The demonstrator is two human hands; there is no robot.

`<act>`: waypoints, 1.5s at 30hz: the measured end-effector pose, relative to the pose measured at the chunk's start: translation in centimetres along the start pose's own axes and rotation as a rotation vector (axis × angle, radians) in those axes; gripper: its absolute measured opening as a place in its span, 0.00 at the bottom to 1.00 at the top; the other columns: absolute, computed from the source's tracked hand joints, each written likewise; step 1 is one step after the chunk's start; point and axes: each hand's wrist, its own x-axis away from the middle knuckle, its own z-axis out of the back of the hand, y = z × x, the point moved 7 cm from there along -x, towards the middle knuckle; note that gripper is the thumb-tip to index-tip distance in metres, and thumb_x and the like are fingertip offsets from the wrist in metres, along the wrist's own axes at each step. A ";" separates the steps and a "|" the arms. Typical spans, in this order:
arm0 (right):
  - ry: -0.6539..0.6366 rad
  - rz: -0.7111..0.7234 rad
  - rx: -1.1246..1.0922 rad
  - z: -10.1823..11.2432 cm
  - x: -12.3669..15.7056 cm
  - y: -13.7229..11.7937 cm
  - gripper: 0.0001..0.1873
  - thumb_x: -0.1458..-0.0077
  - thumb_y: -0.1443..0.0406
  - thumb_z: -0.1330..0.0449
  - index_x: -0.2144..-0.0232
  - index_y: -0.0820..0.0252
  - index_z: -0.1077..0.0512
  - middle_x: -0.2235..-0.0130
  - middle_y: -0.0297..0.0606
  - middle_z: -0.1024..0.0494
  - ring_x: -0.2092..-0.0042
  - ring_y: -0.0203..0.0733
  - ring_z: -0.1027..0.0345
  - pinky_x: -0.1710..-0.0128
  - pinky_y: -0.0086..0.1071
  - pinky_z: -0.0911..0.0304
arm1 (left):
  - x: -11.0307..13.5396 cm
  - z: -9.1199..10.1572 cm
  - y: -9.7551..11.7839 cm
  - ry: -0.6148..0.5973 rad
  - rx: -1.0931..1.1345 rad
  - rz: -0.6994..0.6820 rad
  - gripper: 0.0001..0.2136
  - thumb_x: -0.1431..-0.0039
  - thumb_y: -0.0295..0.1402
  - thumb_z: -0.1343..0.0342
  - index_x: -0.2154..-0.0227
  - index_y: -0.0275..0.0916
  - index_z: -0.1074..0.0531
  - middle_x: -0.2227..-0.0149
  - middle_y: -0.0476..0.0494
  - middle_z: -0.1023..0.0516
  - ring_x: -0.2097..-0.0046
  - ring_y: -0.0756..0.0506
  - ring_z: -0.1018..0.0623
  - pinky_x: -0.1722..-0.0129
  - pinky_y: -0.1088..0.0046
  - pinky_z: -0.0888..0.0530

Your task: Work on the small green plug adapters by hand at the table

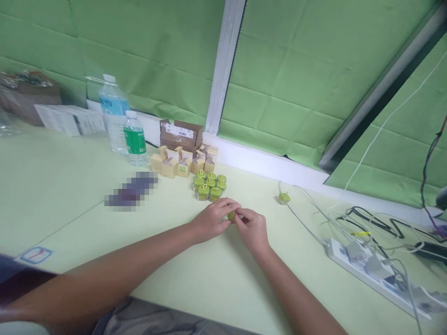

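Observation:
My left hand (213, 218) and my right hand (252, 228) meet over the table, both closed around one small green-lidded container (231, 215). Fingers cover most of it, so only a bit of green shows. Just beyond my left hand stands a cluster of several small clear containers (209, 184) with green lids and little loops on top. A single matching green-lidded container (284, 198) sits apart to the right, beside a cable. Behind the cluster are several small open cardboard boxes (177, 164) in a row.
A larger brown carton (181, 135) stands against the wall. Left of it are a big water bottle (114, 114) and a smaller green-labelled bottle (135, 139). A power strip (366, 274) with plugs and tangled cables lies at right. A blurred-out flat object (132, 190) is on the left.

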 end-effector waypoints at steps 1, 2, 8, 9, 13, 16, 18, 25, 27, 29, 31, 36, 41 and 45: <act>-0.004 0.000 0.000 0.0 0.0 -0.1 0.14 0.43 0.66 0.46 0.79 0.58 0.27 0.79 0.31 0.31 0.77 0.34 0.41 0.73 0.27 0.46 | 0.0 0.1 0.0 0.003 -0.006 0.000 0.23 0.45 0.18 0.46 0.46 0.41 0.31 0.49 0.40 0.26 0.47 0.42 0.26 0.46 0.63 0.27; -0.009 0.002 0.000 0.0 -0.1 -0.1 0.14 0.43 0.66 0.46 0.79 0.58 0.27 0.79 0.31 0.31 0.77 0.34 0.41 0.73 0.27 0.46 | 0.0 0.1 0.0 0.007 -0.015 0.004 0.23 0.45 0.18 0.46 0.46 0.41 0.31 0.49 0.40 0.26 0.47 0.42 0.26 0.46 0.62 0.27; -0.103 0.061 -0.020 -0.2 -0.4 -0.8 0.13 0.39 0.65 0.48 0.68 0.57 0.23 0.74 0.34 0.26 0.73 0.37 0.36 0.70 0.29 0.43 | -0.3 0.7 -0.3 0.020 -0.028 0.053 0.22 0.43 0.20 0.45 0.46 0.41 0.31 0.48 0.40 0.26 0.46 0.42 0.26 0.46 0.63 0.27; -0.121 0.061 -0.034 -0.3 -0.4 -0.8 0.13 0.39 0.65 0.48 0.67 0.57 0.23 0.73 0.35 0.25 0.72 0.37 0.35 0.70 0.29 0.42 | -0.3 0.7 -0.4 0.017 -0.026 0.062 0.22 0.43 0.21 0.45 0.46 0.41 0.31 0.48 0.40 0.27 0.46 0.42 0.26 0.46 0.63 0.27; -0.193 0.001 -0.127 -0.8 -0.5 0.0 0.14 0.39 0.65 0.49 0.69 0.57 0.24 0.71 0.35 0.24 0.72 0.37 0.32 0.70 0.28 0.38 | -0.2 0.6 -0.8 0.000 -0.023 0.085 0.21 0.42 0.22 0.44 0.46 0.41 0.30 0.47 0.41 0.27 0.46 0.43 0.26 0.45 0.63 0.28; -0.200 -0.064 -0.194 -1.1 -0.4 0.8 0.14 0.40 0.63 0.48 0.70 0.57 0.23 0.71 0.35 0.23 0.74 0.36 0.31 0.71 0.28 0.36 | -0.2 0.6 -0.9 -0.010 -0.022 0.089 0.19 0.41 0.23 0.43 0.47 0.41 0.30 0.48 0.40 0.26 0.46 0.42 0.26 0.46 0.63 0.28; -0.172 -0.120 -0.238 -1.2 -0.3 1.3 0.13 0.41 0.62 0.46 0.68 0.57 0.21 0.71 0.35 0.22 0.75 0.36 0.32 0.72 0.29 0.36 | -0.2 0.6 -0.8 -0.012 -0.020 0.083 0.19 0.41 0.23 0.44 0.47 0.41 0.30 0.48 0.40 0.26 0.46 0.42 0.26 0.46 0.63 0.27; -0.090 -0.242 -0.371 -1.2 0.0 2.2 0.13 0.44 0.59 0.41 0.64 0.58 0.19 0.70 0.36 0.21 0.75 0.36 0.32 0.73 0.30 0.34 | -0.3 0.8 -0.5 -0.021 -0.026 0.072 0.18 0.41 0.23 0.45 0.48 0.41 0.29 0.49 0.41 0.26 0.47 0.42 0.26 0.46 0.64 0.28; -0.110 -0.229 -0.367 -1.4 0.0 2.2 0.13 0.44 0.59 0.41 0.65 0.59 0.19 0.71 0.37 0.21 0.75 0.36 0.32 0.74 0.29 0.34 | -0.3 0.7 -0.4 -0.026 -0.021 0.067 0.18 0.40 0.23 0.45 0.47 0.41 0.29 0.49 0.41 0.26 0.47 0.42 0.26 0.46 0.64 0.28; -0.125 -0.211 -0.344 -1.4 -0.1 2.2 0.13 0.44 0.60 0.42 0.68 0.59 0.19 0.71 0.37 0.21 0.75 0.36 0.32 0.74 0.29 0.35 | -0.2 0.6 -0.3 -0.033 -0.005 0.057 0.19 0.40 0.22 0.46 0.47 0.42 0.29 0.50 0.41 0.26 0.48 0.42 0.26 0.47 0.64 0.28; -0.117 -0.201 -0.323 -1.3 -0.1 2.1 0.13 0.44 0.60 0.42 0.70 0.59 0.20 0.71 0.37 0.21 0.75 0.36 0.32 0.74 0.29 0.34 | -0.2 0.6 -0.2 -0.037 0.005 0.048 0.20 0.40 0.22 0.47 0.46 0.42 0.30 0.50 0.41 0.26 0.48 0.42 0.26 0.47 0.64 0.28; -0.044 -0.228 -0.282 -0.7 0.0 1.7 0.11 0.47 0.60 0.40 0.70 0.57 0.19 0.72 0.35 0.20 0.73 0.38 0.30 0.72 0.30 0.33 | -0.3 0.5 0.1 -0.037 -0.012 0.031 0.22 0.42 0.20 0.47 0.45 0.42 0.30 0.50 0.41 0.26 0.47 0.42 0.27 0.46 0.63 0.28; 0.045 -0.328 -0.265 0.1 -0.2 2.5 0.11 0.50 0.57 0.36 0.73 0.59 0.22 0.72 0.36 0.21 0.75 0.36 0.34 0.72 0.30 0.35 | -0.6 1.1 0.3 0.005 -0.021 0.030 0.19 0.41 0.22 0.44 0.47 0.42 0.30 0.50 0.41 0.26 0.47 0.42 0.27 0.46 0.63 0.28; 0.037 -0.382 -0.422 0.2 -0.6 3.3 0.16 0.54 0.55 0.32 0.69 0.60 0.28 0.68 0.36 0.24 0.71 0.37 0.32 0.73 0.29 0.35 | -0.6 1.6 0.6 0.059 -0.004 -0.002 0.18 0.39 0.26 0.42 0.46 0.42 0.30 0.49 0.39 0.25 0.46 0.42 0.27 0.45 0.62 0.29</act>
